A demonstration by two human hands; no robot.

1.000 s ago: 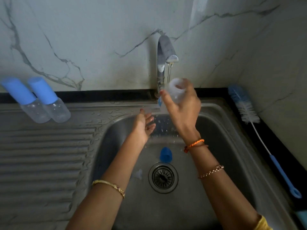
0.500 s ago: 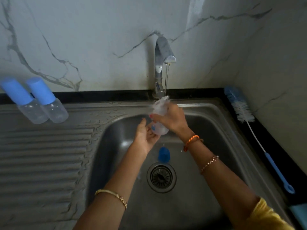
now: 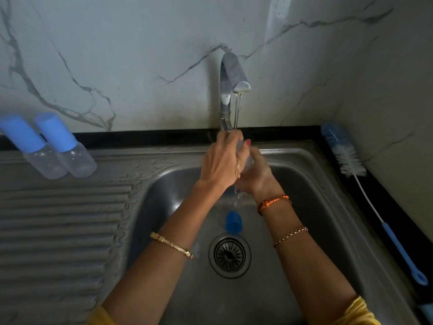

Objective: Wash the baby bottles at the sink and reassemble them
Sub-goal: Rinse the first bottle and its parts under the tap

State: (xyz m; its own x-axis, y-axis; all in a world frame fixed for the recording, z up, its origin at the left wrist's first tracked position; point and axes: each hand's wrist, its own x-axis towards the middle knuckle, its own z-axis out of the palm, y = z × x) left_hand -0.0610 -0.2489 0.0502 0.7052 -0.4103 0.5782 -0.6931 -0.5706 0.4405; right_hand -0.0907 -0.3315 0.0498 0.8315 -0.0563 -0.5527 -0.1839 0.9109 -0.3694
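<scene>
A clear baby bottle [image 3: 246,160] is held between both hands under the thin stream from the tap [image 3: 230,80]. My left hand [image 3: 220,163] wraps over its upper part from the left, and my right hand [image 3: 254,174] grips it from below and the right. Most of the bottle is hidden by my fingers. Water drips from my hands into the steel sink [image 3: 311,184]. A blue cap [image 3: 233,222] lies on the sink floor just behind the drain [image 3: 230,254]. Two assembled bottles with blue caps [image 3: 58,148] lie on the drainboard at the back left.
A bottle brush [image 3: 351,165] with a white and blue head and blue handle lies on the black counter strip right of the sink. The ribbed drainboard [image 3: 58,231] stretches to the left. Marble walls close the back and right side.
My left hand has risen from below the bottle and closed over it. The bottle came down from its raised position and now sits between both hands under the stream.
</scene>
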